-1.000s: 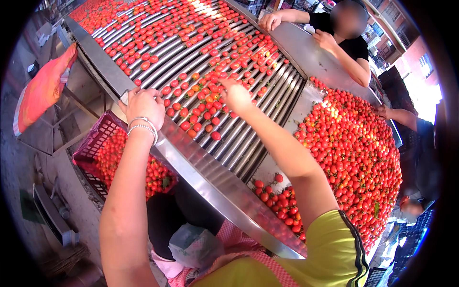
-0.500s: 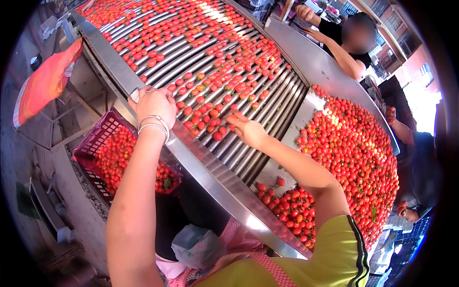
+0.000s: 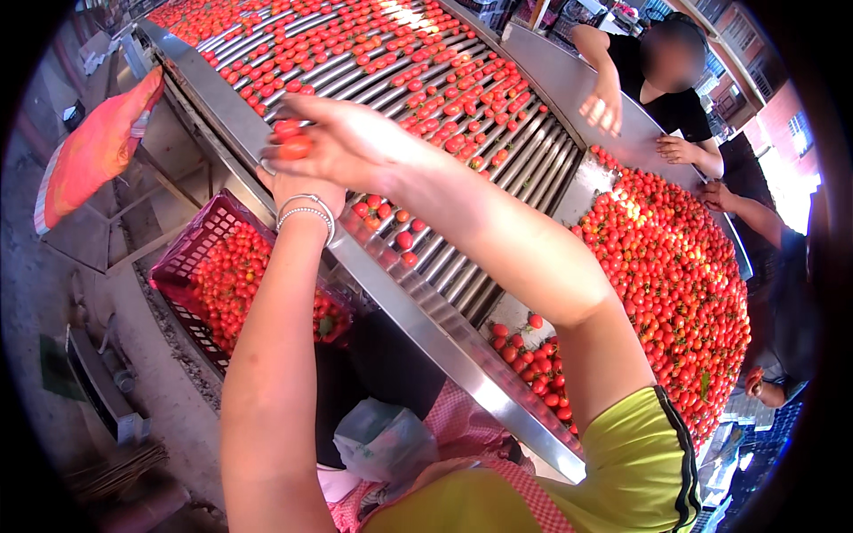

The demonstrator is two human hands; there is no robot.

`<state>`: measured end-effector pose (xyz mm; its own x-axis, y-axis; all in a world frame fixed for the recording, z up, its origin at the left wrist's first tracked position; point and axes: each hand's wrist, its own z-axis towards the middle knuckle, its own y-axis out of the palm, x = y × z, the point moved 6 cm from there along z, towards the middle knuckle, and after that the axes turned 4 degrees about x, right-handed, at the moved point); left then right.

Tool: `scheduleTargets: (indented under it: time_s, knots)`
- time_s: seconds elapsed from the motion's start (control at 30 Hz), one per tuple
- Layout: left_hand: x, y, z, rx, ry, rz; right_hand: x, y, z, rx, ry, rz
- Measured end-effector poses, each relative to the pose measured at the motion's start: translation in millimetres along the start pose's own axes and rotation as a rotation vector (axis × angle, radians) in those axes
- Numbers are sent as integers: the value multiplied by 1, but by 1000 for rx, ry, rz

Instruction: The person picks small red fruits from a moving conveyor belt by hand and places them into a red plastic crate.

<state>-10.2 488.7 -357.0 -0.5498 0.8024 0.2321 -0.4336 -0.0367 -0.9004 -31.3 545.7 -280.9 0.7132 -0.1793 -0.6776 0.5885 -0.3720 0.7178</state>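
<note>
My right hand (image 3: 342, 140) is raised over the near metal rail (image 3: 391, 324) and crosses above my left hand. Red cherry tomatoes (image 3: 291, 142) sit in its curled fingers. Below it, my left hand (image 3: 306, 188), with two bracelets at the wrist, rests by the rail; its fingers are mostly hidden behind the right hand. Beyond both hands, a bed of metal rollers (image 3: 533, 182) carries many more cherry tomatoes. Below the rail on the left stands a dark red slatted crate (image 3: 191, 244), partly filled with small red and orange tomatoes.
A large heap of cherry tomatoes (image 3: 666, 293) lies past the rollers at the right. Across the machine a co-worker in a black top (image 3: 662, 98) has both hands near the far edge. Another person's arm (image 3: 755, 213) reaches in at far right. An orange-pink cloth (image 3: 93, 160) hangs at left.
My right hand has moved left and up from the rollers to above my left hand, with tomatoes in it. My left hand stays by the rail. The co-worker's hands have shifted.
</note>
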Motion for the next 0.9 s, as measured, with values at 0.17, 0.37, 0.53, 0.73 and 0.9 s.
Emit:
scheduleTargets:
  time_s: [0.17,0.37,0.53,0.73,0.9]
  knots:
    - [20,-28,-2,-8,-6,-37,-17,0,18,99,-381,-965]
    - [27,-39,-7,-175,-42,-143,-57,-149,-36,554,-538,-1374]
    - [14,-44,-7,-183,-76,-147,21,-230,-100,448,-344,-1999]
    - [16,-36,-6,-170,-77,-105,25,-249,-134,601,-535,-1491]
    - [19,-37,-4,-180,-71,-119,4,-267,-143,885,-643,-1467]
